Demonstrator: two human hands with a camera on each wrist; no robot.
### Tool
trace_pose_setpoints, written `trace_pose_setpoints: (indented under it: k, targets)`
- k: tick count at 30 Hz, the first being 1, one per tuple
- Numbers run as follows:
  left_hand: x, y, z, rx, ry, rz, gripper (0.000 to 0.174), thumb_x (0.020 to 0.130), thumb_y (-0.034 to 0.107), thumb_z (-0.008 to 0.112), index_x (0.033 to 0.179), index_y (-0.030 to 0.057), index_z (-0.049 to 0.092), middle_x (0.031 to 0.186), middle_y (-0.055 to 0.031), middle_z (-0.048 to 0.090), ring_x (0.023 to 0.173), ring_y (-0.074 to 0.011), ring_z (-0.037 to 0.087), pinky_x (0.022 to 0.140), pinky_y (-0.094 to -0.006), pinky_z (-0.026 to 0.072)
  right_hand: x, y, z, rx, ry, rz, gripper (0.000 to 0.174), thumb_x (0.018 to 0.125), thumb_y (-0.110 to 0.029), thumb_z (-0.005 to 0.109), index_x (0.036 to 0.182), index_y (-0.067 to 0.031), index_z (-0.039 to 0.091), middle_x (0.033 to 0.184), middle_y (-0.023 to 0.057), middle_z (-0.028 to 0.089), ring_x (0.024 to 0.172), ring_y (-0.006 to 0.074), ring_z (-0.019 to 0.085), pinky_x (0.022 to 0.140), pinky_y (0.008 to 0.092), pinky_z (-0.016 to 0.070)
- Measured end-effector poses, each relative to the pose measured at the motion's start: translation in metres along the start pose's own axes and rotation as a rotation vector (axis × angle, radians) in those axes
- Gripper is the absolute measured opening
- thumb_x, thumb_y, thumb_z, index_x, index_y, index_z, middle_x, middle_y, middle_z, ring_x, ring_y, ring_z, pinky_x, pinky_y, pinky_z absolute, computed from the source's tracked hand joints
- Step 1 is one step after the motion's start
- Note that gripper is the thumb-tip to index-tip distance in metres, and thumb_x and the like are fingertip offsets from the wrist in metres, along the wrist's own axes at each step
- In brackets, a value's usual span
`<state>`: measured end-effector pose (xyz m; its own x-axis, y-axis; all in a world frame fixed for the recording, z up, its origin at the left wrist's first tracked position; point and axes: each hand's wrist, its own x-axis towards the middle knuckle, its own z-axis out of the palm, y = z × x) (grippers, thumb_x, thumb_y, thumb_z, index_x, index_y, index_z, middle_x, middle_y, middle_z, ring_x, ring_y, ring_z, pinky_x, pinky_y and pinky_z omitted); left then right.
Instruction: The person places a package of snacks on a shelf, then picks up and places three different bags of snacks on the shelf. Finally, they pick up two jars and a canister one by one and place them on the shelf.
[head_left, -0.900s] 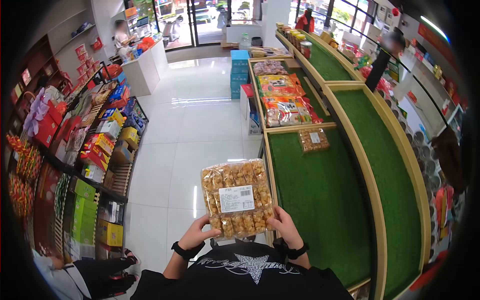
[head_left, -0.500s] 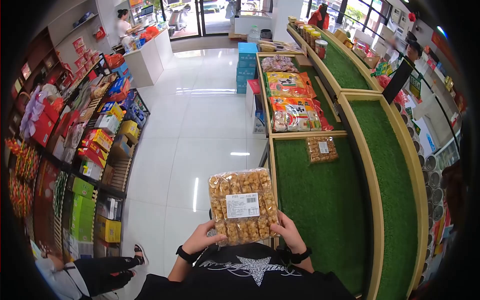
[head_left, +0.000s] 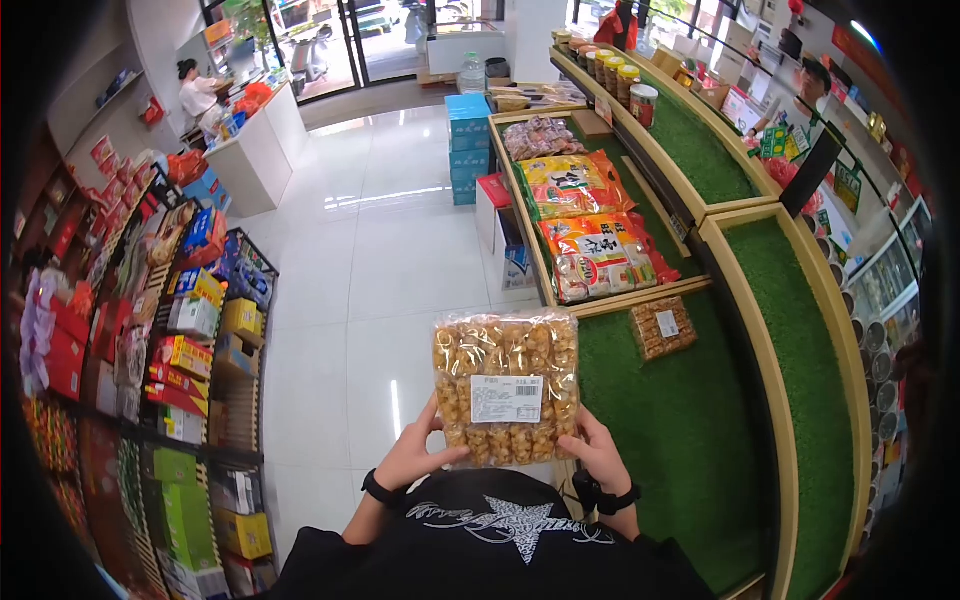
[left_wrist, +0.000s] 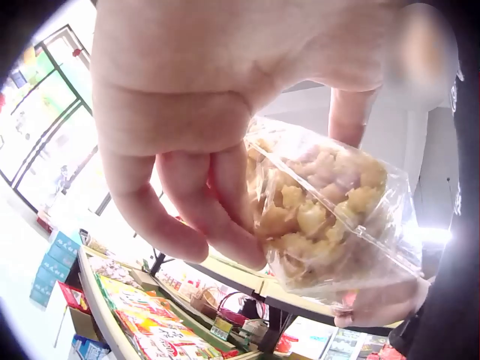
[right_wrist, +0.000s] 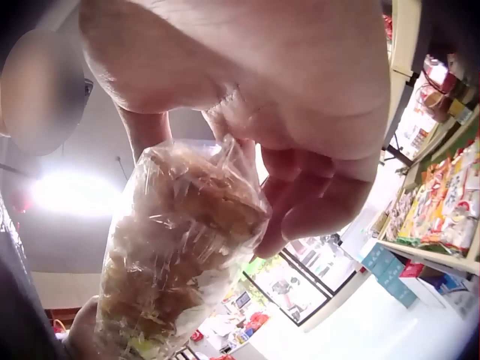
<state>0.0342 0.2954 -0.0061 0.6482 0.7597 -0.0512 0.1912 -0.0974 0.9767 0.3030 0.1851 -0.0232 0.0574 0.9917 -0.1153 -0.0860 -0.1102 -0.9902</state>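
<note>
In the head view, a clear plastic pack of golden-brown snack clusters [head_left: 507, 347] is held up in front of my chest. A white printed label with a barcode [head_left: 507, 399] faces me. My left hand [head_left: 408, 456] grips its lower left corner, the thumb on the face and the fingers behind. At the lower right corner my right hand [head_left: 600, 457] pinches it the same way. Both wrist views show the crinkled wrapper from its edge, with fingers bent around the pack [left_wrist: 319, 214]. A similar, smaller-looking pack [head_left: 663, 328] lies on the green-lined shelf [head_left: 690, 430] to the right.
Orange and yellow snack bags [head_left: 605, 255] fill the shelf section ahead. Several jars [head_left: 642, 104] stand on the upper tier. Blue boxes [head_left: 468, 150] are stacked beyond. Packed shelving [head_left: 185, 350] lines the left. A person stands behind the counter [head_left: 255, 150], another behind the right shelves.
The head view has shifted, so the shelf bags look nearer. The pack sits slightly farther right in view, still gripped by both hands. The person at lower left has left the view.
</note>
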Motion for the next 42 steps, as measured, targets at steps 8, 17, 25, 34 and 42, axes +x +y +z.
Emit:
trace_pose_setpoints:
  k: [8,17,25,34,42]
  targets:
    - [0.058,-0.015,-0.053,-0.114,-0.172,-0.120,0.086,0.074,0.019,0.068,0.140,0.0034,0.016,0.109,-0.0147,0.059,0.100,-0.0201,0.057,0.097,-0.0354,0.0332,0.034,-0.025,0.035,-0.168,0.309,0.029,0.055,0.077,-0.021,0.065,0.120,0.0060,0.043,0.086,0.0024,0.048,0.081,0.0110,0.045,0.075,0.0241,0.0382]
    - [0.137,-0.022,-0.030,-0.200,-0.299,-0.199,0.083,0.075,0.017,0.068,0.139,0.0009,0.018,0.109,-0.0107,0.057,0.099,-0.0191,0.053,0.092,-0.0340,0.0370,0.053,-0.018,-0.008,-0.308,0.380,0.084,0.066,0.080,-0.028,0.061,0.134,-0.0028,0.033,0.087,0.0101,0.056,0.077,0.0170,0.050,0.075,0.0282,0.0419]
    - [0.252,-0.005,0.009,0.055,-0.317,0.106,0.063,0.075,0.020,0.067,0.127,-0.0009,0.039,0.117,-0.0129,0.044,0.108,-0.0218,0.044,0.088,-0.0309,0.0378,0.088,-0.036,-0.077,-0.317,0.530,0.009,0.066,0.079,-0.028,0.061,0.135,-0.0051,0.034,0.095,0.0155,0.058,0.083,0.0233,0.055,0.078,0.0318,0.0425]
    - [0.323,0.000,0.068,0.084,-0.484,-0.015,0.051,0.078,0.018,0.065,0.121,-0.0014,0.046,0.107,-0.0112,0.048,0.095,-0.0183,0.050,0.077,-0.0280,0.0432,0.077,-0.026,-0.130,-0.465,0.635,0.133,0.047,0.077,-0.022,0.063,0.117,0.0001,0.050,0.099,0.0125,0.051,0.088,0.0239,0.052,0.079,0.0313,0.0419]
    - [0.399,-0.063,0.118,0.326,-0.891,-0.073,0.055,0.073,0.027,0.068,0.116,-0.0005,0.048,0.096,-0.0181,0.056,0.087,-0.0274,0.056,0.077,-0.0355,0.0452,0.081,0.048,-0.119,-0.321,0.940,0.438,0.062,0.076,-0.024,0.062,0.126,0.0021,0.038,0.115,0.0225,0.052,0.107,0.0332,0.051,0.089,0.0357,0.0406]
